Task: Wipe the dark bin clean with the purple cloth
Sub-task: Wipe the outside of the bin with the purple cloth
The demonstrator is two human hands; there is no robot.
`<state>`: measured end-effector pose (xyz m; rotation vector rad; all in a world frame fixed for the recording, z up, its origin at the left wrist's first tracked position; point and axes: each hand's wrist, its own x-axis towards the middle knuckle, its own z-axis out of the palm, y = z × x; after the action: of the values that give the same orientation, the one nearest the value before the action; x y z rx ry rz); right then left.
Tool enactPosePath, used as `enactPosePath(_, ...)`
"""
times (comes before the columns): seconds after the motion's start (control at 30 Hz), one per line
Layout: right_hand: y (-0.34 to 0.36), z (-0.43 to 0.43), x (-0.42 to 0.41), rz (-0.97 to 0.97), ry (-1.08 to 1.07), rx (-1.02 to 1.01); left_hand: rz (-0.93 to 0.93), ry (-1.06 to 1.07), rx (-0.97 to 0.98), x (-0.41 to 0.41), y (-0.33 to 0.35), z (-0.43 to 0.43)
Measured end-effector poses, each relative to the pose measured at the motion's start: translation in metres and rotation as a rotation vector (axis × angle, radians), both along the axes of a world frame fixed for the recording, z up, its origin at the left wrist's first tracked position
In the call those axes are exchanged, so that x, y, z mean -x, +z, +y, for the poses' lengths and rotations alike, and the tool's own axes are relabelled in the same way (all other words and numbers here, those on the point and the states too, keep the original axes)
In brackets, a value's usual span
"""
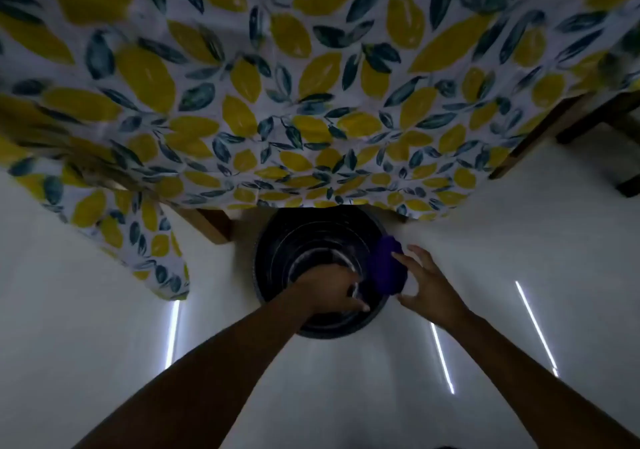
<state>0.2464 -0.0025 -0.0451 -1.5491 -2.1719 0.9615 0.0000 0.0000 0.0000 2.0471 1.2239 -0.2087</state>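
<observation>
1. Dark bin (277, 258) standing on the pale floor (86, 310), at 6 o'clock of the lemon-print tablecloth (311, 102) whose hem overhangs the bin's far rim.
2. Purple cloth (386, 265) bunched against the bin's rim at 3 o'clock, draped partly over the edge.
3. Right hand (424, 284) just outside the rim at 3 o'clock, grip wide, fingers spread; fingertips touching the cloth's outer side, pressing rather than clenching as far as can be told.
4. Left hand (329, 289) reaching into the bin from 6 o'clock, curled over the near wall, apparently steadying it; whether closed on the rim or merely resting there cannot be told.
5. Pale smears or glints visible on the inner rings and bottom of the bin; too dim to say whether dirt or reflection.
6. Progress, as a judgement: wiping under way, at the rim on the 3 o'clock side. No clearly cleaned section to tell apart from the rest.
7. Left to do, judged likewise: remaining rim arc from 12 round to 9 o'clock, inner walls, bottom, and possibly the outer wall.
8. Wooden table legs (211, 223) near the bin at 10 o'clock, well clear of both hands.
</observation>
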Motion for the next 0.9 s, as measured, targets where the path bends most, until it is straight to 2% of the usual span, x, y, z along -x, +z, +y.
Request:
enactPosePath(0.2, -0.043, -0.001, 0.003, 0.073, 0.039, -0.247, -0.118, -0.042, -0.11, -0.024, -0.037, -0.009)
enactPosePath(0.33, -0.052, 0.001, 0.004, 0.081, 0.023, -0.306, -0.08, 0.007, -0.112, -0.03, -0.038, -0.012)
enactPosePath(0.53, -0.032, 0.014, 0.018, 0.096, 0.068, -0.263, 0.011, 0.057, -0.213, -0.037, -0.033, -0.035)
enactPosePath(0.67, -0.01, 0.034, 0.03, 0.099, 0.103, -0.283, 0.099, 0.045, -0.367, -0.021, -0.015, -0.023)
enactPosePath(0.77, 0.012, 0.051, 0.039, 0.109, 0.086, -0.302, 0.15, 0.115, -0.517, -0.005, 0.004, -0.011)
enactPosePath(0.9, 0.035, 0.067, 0.048, 0.128, 0.0, -0.333, 0.05, 0.267, -0.544, 0.022, 0.025, 0.01)
